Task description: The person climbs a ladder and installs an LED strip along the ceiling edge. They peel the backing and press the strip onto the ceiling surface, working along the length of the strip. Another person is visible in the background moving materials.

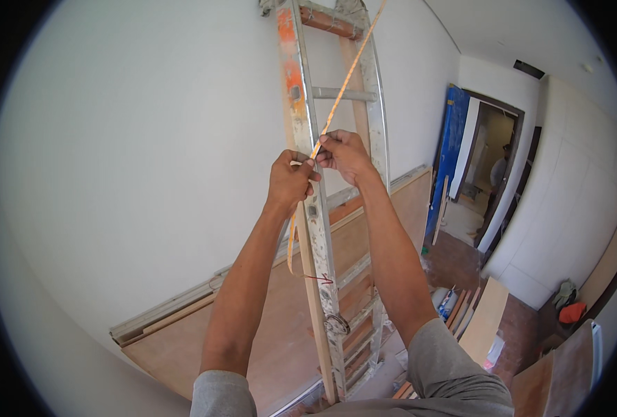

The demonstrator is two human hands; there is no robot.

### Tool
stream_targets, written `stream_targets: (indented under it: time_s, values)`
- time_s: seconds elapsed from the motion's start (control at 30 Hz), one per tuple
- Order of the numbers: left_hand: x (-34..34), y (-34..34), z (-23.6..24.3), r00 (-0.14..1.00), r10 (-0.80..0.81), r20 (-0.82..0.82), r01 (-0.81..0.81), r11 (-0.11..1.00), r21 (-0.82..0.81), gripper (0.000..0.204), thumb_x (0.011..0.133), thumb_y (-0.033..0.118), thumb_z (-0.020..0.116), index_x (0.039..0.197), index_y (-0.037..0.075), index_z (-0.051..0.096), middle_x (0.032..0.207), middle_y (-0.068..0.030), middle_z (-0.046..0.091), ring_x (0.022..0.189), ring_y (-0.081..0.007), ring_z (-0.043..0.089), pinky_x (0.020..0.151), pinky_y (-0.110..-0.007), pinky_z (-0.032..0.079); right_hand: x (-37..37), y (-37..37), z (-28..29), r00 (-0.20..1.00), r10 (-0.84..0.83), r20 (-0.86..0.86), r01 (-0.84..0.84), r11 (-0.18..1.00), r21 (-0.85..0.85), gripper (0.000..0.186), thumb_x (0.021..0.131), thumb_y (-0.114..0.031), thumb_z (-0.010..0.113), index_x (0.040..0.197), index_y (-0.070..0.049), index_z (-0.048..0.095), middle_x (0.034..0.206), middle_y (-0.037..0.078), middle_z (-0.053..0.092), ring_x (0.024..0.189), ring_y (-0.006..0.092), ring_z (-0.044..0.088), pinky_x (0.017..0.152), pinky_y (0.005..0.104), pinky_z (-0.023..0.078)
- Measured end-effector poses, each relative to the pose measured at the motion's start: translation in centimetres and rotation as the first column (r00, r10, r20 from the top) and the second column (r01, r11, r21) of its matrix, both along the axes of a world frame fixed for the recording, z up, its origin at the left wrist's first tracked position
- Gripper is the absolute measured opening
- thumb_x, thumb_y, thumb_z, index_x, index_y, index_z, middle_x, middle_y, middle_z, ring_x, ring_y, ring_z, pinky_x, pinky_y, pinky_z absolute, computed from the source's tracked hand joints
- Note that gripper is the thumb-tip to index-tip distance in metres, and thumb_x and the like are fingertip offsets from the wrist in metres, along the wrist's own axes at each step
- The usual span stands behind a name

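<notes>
A thin yellow-orange LED strip [347, 82] comes down at a slant from the top edge to my hands, in front of a paint-spattered metal ladder [326, 260]. My left hand [291, 182] pinches the strip beside the ladder's left rail. Just above it and to the right, my right hand [347, 154] holds the same strip between thumb and fingers. The two hands are almost touching. Below my left hand the strip's loose tail hangs in a curve, ending in short dark red wires [322, 279] in front of the rail.
Large wooden boards [406, 208] lean against the white wall behind the ladder. To the right, a blue panel [450, 160] stands by a doorway, with a person [499, 170] beyond it. Planks [484, 316] and other materials lie on the floor at lower right.
</notes>
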State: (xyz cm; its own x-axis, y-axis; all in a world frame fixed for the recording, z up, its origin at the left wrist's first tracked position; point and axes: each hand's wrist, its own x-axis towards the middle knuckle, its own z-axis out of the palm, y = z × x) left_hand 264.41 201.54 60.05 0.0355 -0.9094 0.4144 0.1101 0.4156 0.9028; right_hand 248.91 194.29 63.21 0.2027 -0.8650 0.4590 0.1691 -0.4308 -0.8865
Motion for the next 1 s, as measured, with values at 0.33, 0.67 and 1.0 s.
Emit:
stream_targets:
  time_s: [0.33, 0.67, 1.0]
  values:
    - [0.0, -0.4, -0.4, 0.999, -0.03, -0.03, 0.031, 0.999, 0.013, 0.016, 0.097, 0.008, 0.066, 0.103, 0.0, 0.053, 0.079, -0.0161, 0.07, 0.044, -0.0115, 0.053, 0.035, -0.026, 0.035, 1.0, 0.3, 0.1, 0.973, -0.177, -0.15, 0.17, 0.984, -0.055, 0.021, 0.101, -0.014, 0.058, 0.1, 0.007, 0.061, 0.081, 0.013, 0.066, 0.062, 0.0156, 0.063, 0.056, 0.03, 0.056]
    - [-1.2, -1.8, -0.9, 0.995, -0.016, -0.097, 0.027, 0.994, 0.107, 0.015, 0.095, 0.007, 0.068, 0.102, 0.001, 0.056, 0.078, -0.0158, 0.07, 0.044, -0.0115, 0.053, 0.036, -0.026, 0.034, -0.8, -0.4, -0.6, 0.981, -0.146, -0.127, 0.15, 0.988, 0.024, 0.023, 0.101, -0.015, 0.057, 0.102, 0.008, 0.061, 0.084, 0.013, 0.066, 0.066, 0.018, 0.064, 0.06, 0.0314, 0.058]
    - [-0.4, -2.4, -1.2, 0.98, -0.099, -0.175, 0.125, 0.982, 0.142, 0.017, 0.092, 0.007, 0.071, 0.1, 0.001, 0.057, 0.077, -0.0167, 0.07, 0.046, -0.0134, 0.054, 0.038, -0.027, 0.038, -0.8, 1.1, -0.6, 0.995, -0.032, -0.096, 0.04, 0.996, 0.076, 0.021, 0.092, -0.012, 0.062, 0.099, 0.007, 0.062, 0.094, 0.016, 0.066, 0.079, 0.0217, 0.068, 0.075, 0.0322, 0.06]
